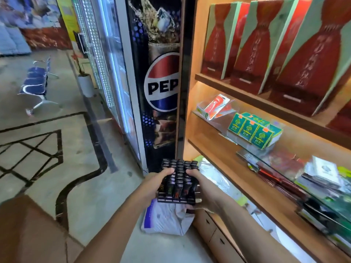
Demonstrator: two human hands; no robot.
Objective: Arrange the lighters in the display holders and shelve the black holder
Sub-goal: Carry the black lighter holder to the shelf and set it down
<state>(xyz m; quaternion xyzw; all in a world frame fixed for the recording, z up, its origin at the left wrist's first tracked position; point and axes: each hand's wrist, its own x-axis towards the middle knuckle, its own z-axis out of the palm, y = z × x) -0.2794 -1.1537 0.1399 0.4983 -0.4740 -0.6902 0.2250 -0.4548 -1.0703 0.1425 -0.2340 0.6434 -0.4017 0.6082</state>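
A black display holder (178, 168) filled with several dark lighters (177, 189) hangs in the air low in the middle of the head view, beside the wooden shelving. My left hand (161, 177) grips its left side, fingers curled over the top. My right hand (197, 188) grips its right side and underside. The holder tilts with its near edge toward me.
A wooden shelf unit (237, 164) at the right holds green boxes (254, 130), red gift boxes (250, 44) and stacked packs. A Pepsi cooler (161, 82) stands just left of it. A white plastic bag (167, 219) lies on the floor below my hands. Drawers (209, 224) sit under the shelves.
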